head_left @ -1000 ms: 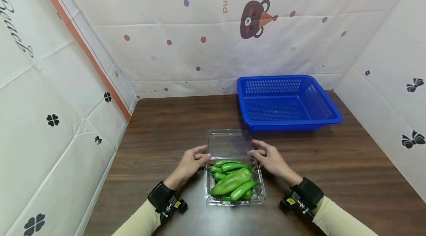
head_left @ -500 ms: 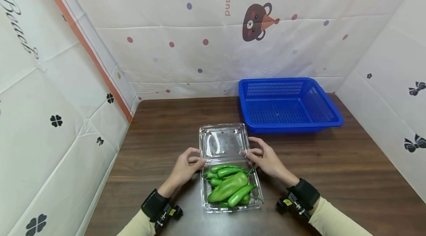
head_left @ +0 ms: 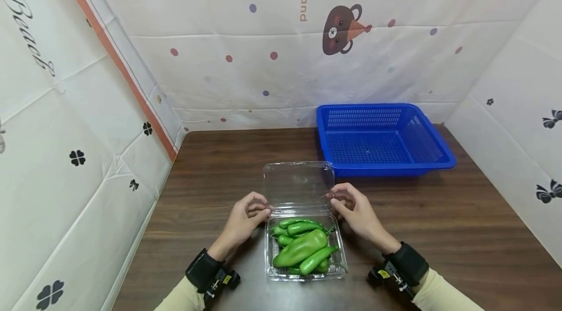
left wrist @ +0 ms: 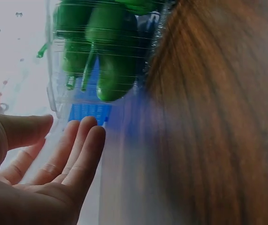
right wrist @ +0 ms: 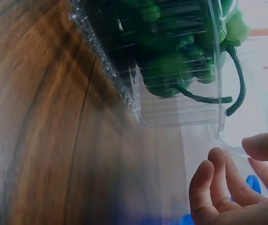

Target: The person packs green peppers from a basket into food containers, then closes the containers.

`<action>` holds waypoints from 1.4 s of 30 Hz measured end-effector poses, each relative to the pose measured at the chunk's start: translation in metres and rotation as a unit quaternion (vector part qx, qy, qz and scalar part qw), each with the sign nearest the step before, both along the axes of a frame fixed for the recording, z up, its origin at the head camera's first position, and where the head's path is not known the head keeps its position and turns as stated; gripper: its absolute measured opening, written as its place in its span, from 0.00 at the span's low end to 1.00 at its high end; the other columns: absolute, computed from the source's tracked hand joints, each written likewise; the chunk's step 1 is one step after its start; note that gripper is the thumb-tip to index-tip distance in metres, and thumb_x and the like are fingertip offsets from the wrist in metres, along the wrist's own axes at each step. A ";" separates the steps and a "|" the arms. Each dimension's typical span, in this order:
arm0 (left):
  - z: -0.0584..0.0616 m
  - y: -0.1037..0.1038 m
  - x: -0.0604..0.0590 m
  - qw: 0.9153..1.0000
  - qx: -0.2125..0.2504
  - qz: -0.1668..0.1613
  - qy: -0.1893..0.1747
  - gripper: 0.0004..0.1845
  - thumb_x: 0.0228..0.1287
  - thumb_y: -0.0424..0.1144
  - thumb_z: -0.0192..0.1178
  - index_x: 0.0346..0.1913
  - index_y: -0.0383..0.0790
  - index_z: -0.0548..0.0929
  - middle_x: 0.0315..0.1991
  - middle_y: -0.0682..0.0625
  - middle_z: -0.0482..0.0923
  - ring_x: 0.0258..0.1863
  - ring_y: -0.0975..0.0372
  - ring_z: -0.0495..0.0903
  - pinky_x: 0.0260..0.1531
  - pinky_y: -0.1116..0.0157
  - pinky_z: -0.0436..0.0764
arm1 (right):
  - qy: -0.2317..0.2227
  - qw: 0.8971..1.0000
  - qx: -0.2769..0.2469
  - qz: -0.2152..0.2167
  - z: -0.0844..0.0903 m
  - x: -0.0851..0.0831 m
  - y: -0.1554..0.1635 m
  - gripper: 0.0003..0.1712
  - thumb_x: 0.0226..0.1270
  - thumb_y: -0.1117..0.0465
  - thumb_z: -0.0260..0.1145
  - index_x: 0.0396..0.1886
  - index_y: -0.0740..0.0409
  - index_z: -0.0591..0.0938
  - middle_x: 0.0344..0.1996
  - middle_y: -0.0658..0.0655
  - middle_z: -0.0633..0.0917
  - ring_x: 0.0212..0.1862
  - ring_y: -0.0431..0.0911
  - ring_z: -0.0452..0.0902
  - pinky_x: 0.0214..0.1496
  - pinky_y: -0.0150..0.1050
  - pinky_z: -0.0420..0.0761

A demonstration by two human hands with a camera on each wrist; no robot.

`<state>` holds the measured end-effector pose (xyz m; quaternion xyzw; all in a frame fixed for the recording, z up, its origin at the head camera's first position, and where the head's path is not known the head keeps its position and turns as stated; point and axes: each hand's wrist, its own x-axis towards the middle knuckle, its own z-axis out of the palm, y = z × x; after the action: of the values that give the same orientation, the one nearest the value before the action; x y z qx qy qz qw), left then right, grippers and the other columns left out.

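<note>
A clear plastic clamshell box (head_left: 340, 255) stands on the brown table (head_left: 439, 223) in front of me, filled with green peppers (head_left: 303, 247). Its hinged lid (head_left: 298, 184) is swung back behind it. My left hand (head_left: 246, 213) sits at the lid's left corner by the hinge; in the left wrist view its fingers (left wrist: 82, 150) are nearly straight, thumb apart, just below the peppers (left wrist: 110, 56). My right hand (head_left: 353, 208) is at the lid's right edge. The right wrist view shows the lid's rim (right wrist: 232, 150) between its thumb and curled fingers (right wrist: 209, 187), beside the box (right wrist: 180, 112).
An empty blue mesh basket (head_left: 386, 167) stands at the back right of the table, just behind the lid. Printed cloth walls close in the left, back and right sides. Bare wood lies to the left and right of the box.
The lid has tilted between frames while both hands stayed at its side edges. The box sits slightly further left in view, and my head has shifted a little.
</note>
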<state>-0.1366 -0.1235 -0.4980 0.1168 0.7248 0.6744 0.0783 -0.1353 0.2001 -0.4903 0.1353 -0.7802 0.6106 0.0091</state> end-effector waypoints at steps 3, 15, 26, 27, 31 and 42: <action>-0.002 0.001 -0.002 0.999 -0.010 0.001 0.030 0.10 0.66 0.24 0.66 0.48 0.29 0.79 0.45 0.31 0.86 0.44 0.42 0.87 0.43 0.62 0.89 | 0.036 0.999 0.017 -0.017 0.002 0.002 0.003 0.10 0.71 0.72 0.67 0.50 0.65 0.80 0.46 0.69 0.86 0.37 0.49 0.85 0.34 0.40 0.87; 0.000 0.000 0.004 0.992 -0.089 0.015 0.093 0.06 0.66 0.30 0.69 0.44 0.39 0.86 0.42 0.45 0.89 0.37 0.53 0.88 0.37 0.65 0.88 | 0.143 0.981 0.117 -0.051 0.007 0.015 0.013 0.11 0.64 0.71 0.74 0.39 0.50 0.84 0.27 0.45 0.83 0.28 0.38 0.77 0.28 0.32 0.79; 0.030 -0.001 0.040 0.995 -0.094 0.034 -0.002 0.18 0.81 0.42 0.54 0.65 0.40 0.81 0.58 0.39 0.83 0.48 0.46 0.86 0.41 0.54 0.89 | 0.105 0.991 0.085 -0.002 0.003 0.042 0.016 0.13 0.71 0.73 0.65 0.49 0.54 0.81 0.36 0.53 0.90 0.31 0.45 0.83 0.25 0.35 0.80; 0.034 0.000 0.043 0.996 -0.086 0.034 -0.008 0.19 0.82 0.43 0.52 0.66 0.39 0.80 0.61 0.39 0.81 0.51 0.46 0.85 0.43 0.53 0.89 | 0.104 0.991 0.083 0.004 0.003 0.044 0.016 0.14 0.73 0.73 0.63 0.51 0.55 0.81 0.38 0.55 0.90 0.32 0.47 0.84 0.27 0.36 0.82; 0.047 0.002 0.055 0.997 -0.063 0.027 -0.022 0.21 0.84 0.45 0.48 0.67 0.40 0.79 0.67 0.39 0.76 0.59 0.43 0.80 0.49 0.51 0.87 | 0.085 0.992 0.096 0.006 0.008 0.055 0.020 0.14 0.80 0.69 0.55 0.57 0.54 0.80 0.37 0.55 0.88 0.36 0.49 0.84 0.31 0.38 0.84; 0.044 0.006 0.084 0.997 -0.068 0.020 -0.010 0.21 0.77 0.39 0.59 0.69 0.40 0.77 0.74 0.35 0.66 0.63 0.43 0.77 0.57 0.60 0.83 | 0.001 0.999 0.020 0.047 0.016 0.088 0.017 0.24 0.83 0.69 0.45 0.73 0.64 0.71 0.63 0.68 0.77 0.41 0.48 0.81 0.35 0.42 0.84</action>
<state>-0.0522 -0.1178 -0.4542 0.0899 0.7704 0.6261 0.0803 -0.0477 0.2175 -0.4745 0.1724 -0.7852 0.5943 -0.0214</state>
